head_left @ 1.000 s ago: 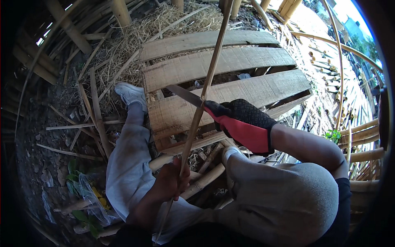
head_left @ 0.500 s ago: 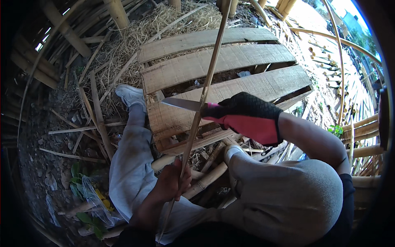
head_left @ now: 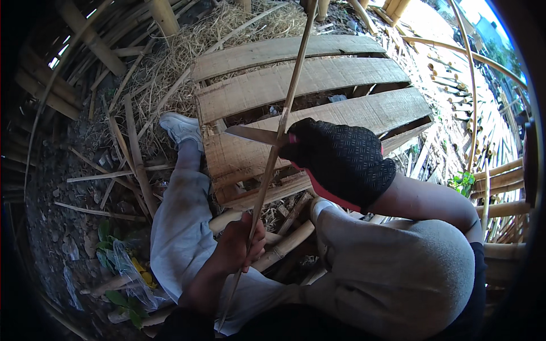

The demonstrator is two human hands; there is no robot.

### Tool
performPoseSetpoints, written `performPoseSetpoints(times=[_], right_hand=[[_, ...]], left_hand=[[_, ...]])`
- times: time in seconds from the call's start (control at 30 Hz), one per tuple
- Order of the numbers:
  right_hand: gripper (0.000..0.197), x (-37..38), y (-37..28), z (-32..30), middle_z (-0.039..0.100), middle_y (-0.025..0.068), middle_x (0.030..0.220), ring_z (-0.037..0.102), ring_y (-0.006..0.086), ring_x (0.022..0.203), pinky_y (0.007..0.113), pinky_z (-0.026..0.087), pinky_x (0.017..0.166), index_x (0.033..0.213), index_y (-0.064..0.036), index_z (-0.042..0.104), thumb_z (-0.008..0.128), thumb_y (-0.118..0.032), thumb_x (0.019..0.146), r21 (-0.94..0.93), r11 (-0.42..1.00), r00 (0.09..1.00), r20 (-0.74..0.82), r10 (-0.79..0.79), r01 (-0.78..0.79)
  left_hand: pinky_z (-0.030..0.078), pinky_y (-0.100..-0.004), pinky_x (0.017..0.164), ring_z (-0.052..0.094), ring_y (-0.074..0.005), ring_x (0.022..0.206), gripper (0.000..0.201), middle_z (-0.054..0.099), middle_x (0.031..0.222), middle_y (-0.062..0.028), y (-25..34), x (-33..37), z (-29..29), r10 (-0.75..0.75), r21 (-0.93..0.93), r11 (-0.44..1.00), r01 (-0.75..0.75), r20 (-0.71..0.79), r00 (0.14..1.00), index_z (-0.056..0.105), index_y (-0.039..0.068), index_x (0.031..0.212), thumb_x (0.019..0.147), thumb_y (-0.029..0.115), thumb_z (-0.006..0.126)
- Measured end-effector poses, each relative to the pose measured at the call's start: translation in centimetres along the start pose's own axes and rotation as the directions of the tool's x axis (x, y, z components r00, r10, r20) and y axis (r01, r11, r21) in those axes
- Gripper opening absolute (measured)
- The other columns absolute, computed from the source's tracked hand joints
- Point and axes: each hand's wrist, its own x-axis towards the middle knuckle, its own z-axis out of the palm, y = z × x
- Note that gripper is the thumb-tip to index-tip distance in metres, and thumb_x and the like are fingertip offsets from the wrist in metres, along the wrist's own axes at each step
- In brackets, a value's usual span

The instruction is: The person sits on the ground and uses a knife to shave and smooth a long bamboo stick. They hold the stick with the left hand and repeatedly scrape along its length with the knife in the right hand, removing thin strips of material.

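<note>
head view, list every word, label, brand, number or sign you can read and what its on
None: no text can be read anywhere.
Long thin tan strip in the bare left hand: no lettering seen.
Grey metal knife blade and black-and-red patterned glove on the right hand: any fine marking is too small to read.
Crumpled clear plastic: no print can be made out.

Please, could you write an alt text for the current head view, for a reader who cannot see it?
A bare left hand grips a long, thin strip standing at a slant, while a gloved right hand holds a knife at it. Beyond them is a slatted wooden pallet, with straw past its far left side.
</note>
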Motion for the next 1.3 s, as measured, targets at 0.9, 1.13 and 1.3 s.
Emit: performPoseSetpoints(times=[0.9, 1.13, 1.3], right_hand=[[0.022, 1.8, 2.8, -3.5, 0.066, 0.0081, 0.087, 0.063, 0.0162, 0.073, 0.029, 0.052, 0.067, 0.114, -0.0051, 0.068, 0.061, -0.017, 0.097, 0.419, 0.884, 0.922, 0.386, 0.033, -0.207], [0.037, 1.3, 0.1, -0.9, 0.065, 0.0181, 0.079, 0.063, 0.0228, 0.074, 0.036, 0.05, 0.073, 0.099, -0.0018, 0.07, 0.051, -0.034, 0.102, 0.329, 0.902, 0.842, 0.536, 0.064, -0.278], [0.025, 1.9, 0.2, -3.2, 0.069, 0.0204, 0.087, 0.068, 0.03, 0.076, 0.038, 0.052, 0.072, 0.11, -0.0065, 0.07, 0.052, -0.02, 0.1, 0.317, 0.882, 0.85, 0.504, 0.154, -0.348]], left_hand=[[0.031, -0.0256, 0.036, 0.032, -0.0116, 0.029, 0.062, 0.037, 0.044, -0.0017, 0.7, 0.6, 0.0, -0.033, -0.032, 0.999, 0.035, 0.051, 0.998, 0.041, 0.009, 0.073, 0.107, 0.056, 0.018], [0.034, -0.0249, 0.036, 0.034, -0.0106, 0.03, 0.063, 0.039, 0.044, -0.0018, 0.3, 0.0, 0.5, -0.008, 0.076, 0.997, 0.014, -0.081, 0.997, 0.043, 0.009, 0.075, 0.106, 0.058, 0.019], [0.036, -0.0251, 0.037, 0.035, -0.0105, 0.032, 0.059, 0.04, 0.046, -0.0016, 0.2, 0.1, 0.1, -0.007, 0.042, 0.999, 0.009, -0.04, 0.999, 0.046, 0.008, 0.078, 0.107, 0.055, 0.024]])
